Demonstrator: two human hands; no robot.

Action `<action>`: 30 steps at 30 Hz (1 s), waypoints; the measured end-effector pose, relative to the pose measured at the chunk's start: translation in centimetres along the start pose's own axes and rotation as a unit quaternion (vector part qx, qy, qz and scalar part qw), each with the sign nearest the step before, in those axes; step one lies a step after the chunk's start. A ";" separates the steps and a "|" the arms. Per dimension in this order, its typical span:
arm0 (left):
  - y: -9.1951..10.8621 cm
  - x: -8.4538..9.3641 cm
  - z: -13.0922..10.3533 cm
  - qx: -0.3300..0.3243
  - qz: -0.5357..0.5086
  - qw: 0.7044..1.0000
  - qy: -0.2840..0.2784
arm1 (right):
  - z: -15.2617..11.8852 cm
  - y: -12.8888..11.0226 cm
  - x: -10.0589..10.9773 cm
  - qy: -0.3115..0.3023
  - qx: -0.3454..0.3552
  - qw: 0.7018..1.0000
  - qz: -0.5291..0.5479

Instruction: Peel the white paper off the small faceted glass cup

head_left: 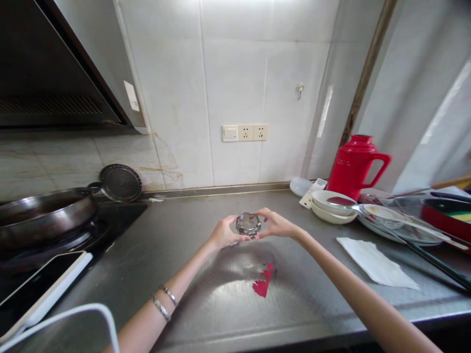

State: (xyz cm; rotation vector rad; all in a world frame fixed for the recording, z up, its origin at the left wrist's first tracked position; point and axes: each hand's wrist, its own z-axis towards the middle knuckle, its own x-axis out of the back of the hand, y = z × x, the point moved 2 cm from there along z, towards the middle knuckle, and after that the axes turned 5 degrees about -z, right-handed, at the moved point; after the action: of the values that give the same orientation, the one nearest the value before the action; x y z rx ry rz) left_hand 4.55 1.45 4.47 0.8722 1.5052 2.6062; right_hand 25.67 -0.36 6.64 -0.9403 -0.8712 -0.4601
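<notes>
Between my two hands is a small clear glass dish, round with a faceted, wavy rim. My left hand grips its left side, thumb at the near edge and fingers behind. On the opposite side my right hand holds it the same way, thumb and fingers curved around the rim. The dish is over the middle of the steel counter; I cannot tell whether it touches the surface. Nearer to me, a torn red patch shows on the metal.
At left, a pan sits on the stove beside a phone-like device and a white curved bar. At right are a red thermos jug, stacked bowls, plates with utensils, and a white paper sheet. Wall sockets are behind.
</notes>
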 end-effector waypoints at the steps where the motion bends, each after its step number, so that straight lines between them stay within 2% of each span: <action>1: 0.0 -0.3 0.3 -0.012 0.010 1.000 -0.005 | -0.2 0.3 0.2 0.001 -0.001 1.000 -0.002; 5: -0.4 -2.2 2.1 -0.032 0.052 0.998 -0.016 | -1.5 2.1 1.5 0.022 -0.020 0.999 -0.019; 13: -0.2 -9.2 6.3 -0.013 0.069 0.996 -0.057 | -5.6 7.7 4.8 0.005 -0.069 0.996 -0.050; 19: -1.1 -13.5 8.6 0.002 0.072 0.993 -0.092 | -7.4 11.3 5.9 -0.016 -0.126 0.988 -0.084; 24: -2.1 -15.2 9.1 0.007 0.071 0.993 -0.096 | -8.1 13.2 5.7 -0.034 -0.149 0.985 -0.081; 30: -2.4 -15.6 9.0 0.016 0.075 0.992 -0.104 | -8.3 14.1 5.3 -0.041 -0.152 0.982 -0.104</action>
State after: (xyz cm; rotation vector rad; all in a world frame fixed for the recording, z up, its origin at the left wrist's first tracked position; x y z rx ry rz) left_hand 21.35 5.66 -1.18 1.2613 1.4825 2.4983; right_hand 42.01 0.23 1.41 -1.1587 -0.9965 -0.7546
